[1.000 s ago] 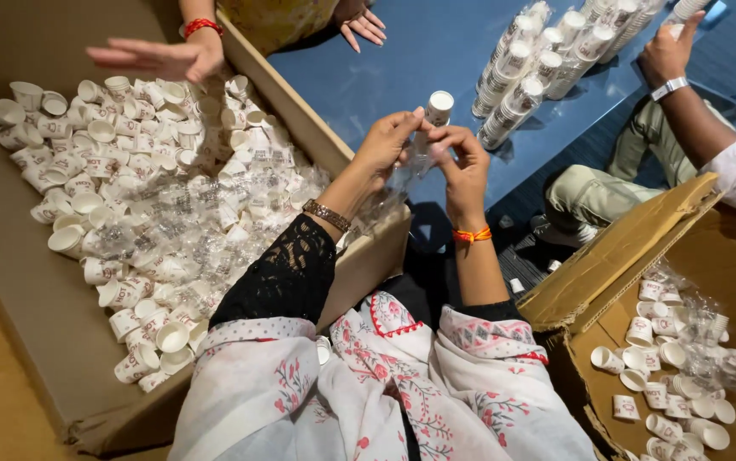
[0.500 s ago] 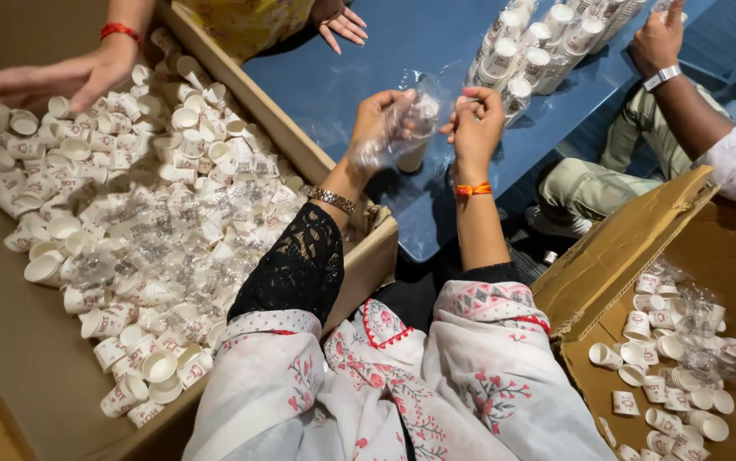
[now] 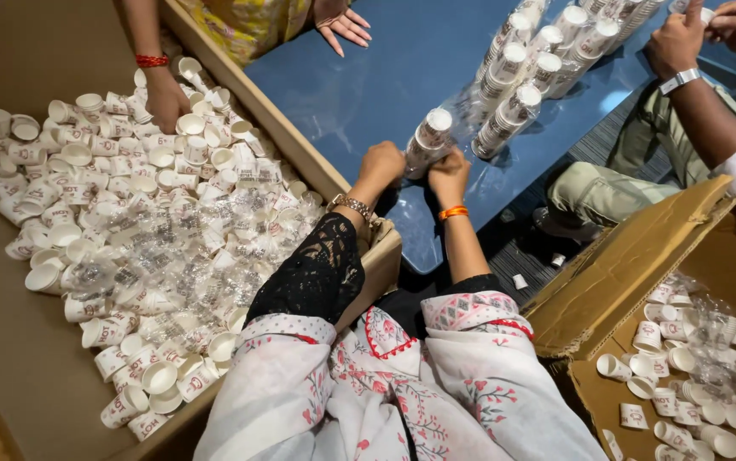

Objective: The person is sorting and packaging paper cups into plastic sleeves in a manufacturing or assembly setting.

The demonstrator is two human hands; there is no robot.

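Here, hands: my left hand [image 3: 382, 165] and right hand [image 3: 449, 175] were clamped together on the bagged cup stack [image 3: 428, 139].
Stack: lying on the blue table [image 3: 368, 94], just beyond my knuckles.
Risk: I judged a loose grip could let the plastic sleeve slip and cups spill.

Two cardboard boxes: a large box [image 3: 9, 358] at left holding loose paper cups [image 3: 129, 222] too many to count, a smaller box [image 3: 632, 256] at right. On the counter [image 3: 368, 85], roughly eight wrapped cup stacks [image 3: 513, 85]. Six hands show.
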